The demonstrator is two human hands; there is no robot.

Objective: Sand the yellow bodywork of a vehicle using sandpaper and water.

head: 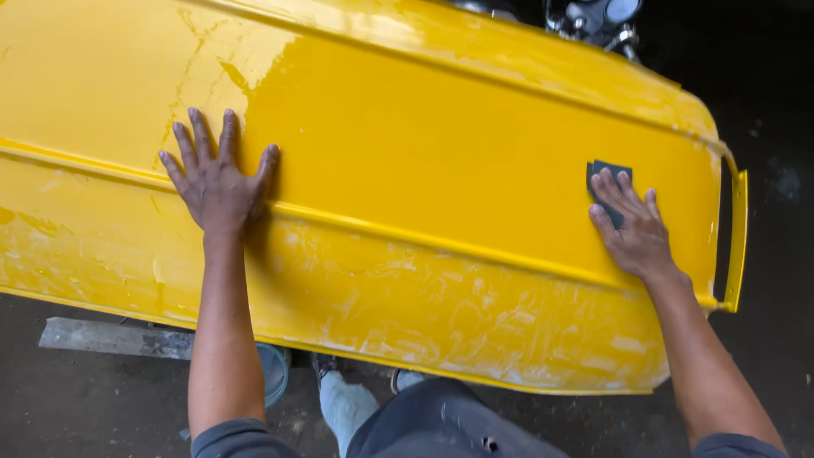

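A small dark sanding sheet (604,178) is lying on the big yellow panel (441,153), near its right edge. The right hand (632,229) is pressing it flat with straight fingers. The left hand (216,178) is resting open, fingers spread, holding nothing, with lots of bare yellow room between them

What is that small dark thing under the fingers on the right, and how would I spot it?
Find the big glossy yellow panel filling the view. Near its right end the right hand presses flat on a small dark grey sheet, the only dark patch on the yellow surface.
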